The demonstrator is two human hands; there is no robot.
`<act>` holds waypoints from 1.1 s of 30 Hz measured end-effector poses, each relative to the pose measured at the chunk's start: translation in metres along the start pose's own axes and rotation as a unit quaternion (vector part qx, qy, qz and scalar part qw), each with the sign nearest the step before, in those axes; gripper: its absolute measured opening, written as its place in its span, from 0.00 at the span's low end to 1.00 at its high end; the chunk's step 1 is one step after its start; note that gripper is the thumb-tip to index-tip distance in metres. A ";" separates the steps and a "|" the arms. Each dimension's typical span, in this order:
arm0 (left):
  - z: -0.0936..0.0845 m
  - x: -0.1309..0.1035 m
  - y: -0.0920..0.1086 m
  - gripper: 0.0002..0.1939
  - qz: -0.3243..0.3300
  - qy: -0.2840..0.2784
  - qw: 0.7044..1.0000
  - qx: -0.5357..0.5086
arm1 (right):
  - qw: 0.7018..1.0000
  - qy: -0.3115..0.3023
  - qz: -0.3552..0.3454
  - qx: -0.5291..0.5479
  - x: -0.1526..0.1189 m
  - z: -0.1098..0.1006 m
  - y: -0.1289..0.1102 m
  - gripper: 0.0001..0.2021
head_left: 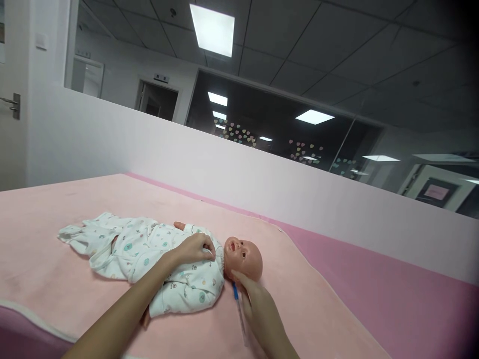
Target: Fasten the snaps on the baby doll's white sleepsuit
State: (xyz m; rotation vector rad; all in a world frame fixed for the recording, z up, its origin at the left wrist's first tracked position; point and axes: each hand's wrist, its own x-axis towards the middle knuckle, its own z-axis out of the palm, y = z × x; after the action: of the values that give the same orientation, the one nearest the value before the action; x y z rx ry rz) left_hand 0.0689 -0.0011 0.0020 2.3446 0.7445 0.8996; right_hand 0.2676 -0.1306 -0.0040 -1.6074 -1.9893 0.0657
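Observation:
A baby doll (243, 258) lies on its back, its bald head to the right. It wears a white baby outfit (149, 249) with small coloured prints. My left hand (197, 248) reaches across the doll's chest, and its closed fingers pinch the outfit's fabric close to the collar. Beside the doll's head is my right hand (254, 299), fingers stretched out and fingertips against the cheek and neck. A thin whitish stick with a blue end (240, 316) runs alongside that hand, the blue end by the neck; whether the hand touches it, I cannot tell.
The doll lies on a pink padded mat (310, 314). A low white wall (239, 169) rises behind it, with a window (269, 124) bearing heart stickers above. A door with a metal handle (15, 105) is at the far left.

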 end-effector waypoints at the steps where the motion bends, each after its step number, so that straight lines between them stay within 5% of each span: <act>1: 0.000 0.000 0.000 0.09 -0.004 0.003 1.000 0.005 | 0.999 0.004 -0.018 0.026 0.007 -0.002 -0.012 0.19; 6: -0.003 -0.001 -0.003 0.10 -0.007 0.030 0.999 0.043 | 0.988 0.087 -0.100 0.078 0.061 0.016 -0.050 0.16; 11: 0.001 0.000 -0.008 0.04 -0.005 0.032 0.999 0.013 | 0.970 0.177 -0.117 0.117 0.095 0.062 -0.045 0.14; 22: 0.001 -0.003 -0.004 0.13 0.006 0.021 0.999 -0.033 | 0.933 0.300 -0.154 0.124 0.077 0.089 -0.041 0.18; 33: 0.001 -0.003 0.002 0.08 0.002 0.055 0.998 -0.044 | 0.933 0.303 -0.158 0.111 0.076 0.092 -0.038 0.22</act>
State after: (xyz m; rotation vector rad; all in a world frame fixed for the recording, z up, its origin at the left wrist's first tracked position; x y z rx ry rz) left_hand 0.0684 -0.0049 0.0013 2.2351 0.7287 1.0477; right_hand 0.1833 -0.0436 -0.0356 -0.9862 -1.6484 -0.2871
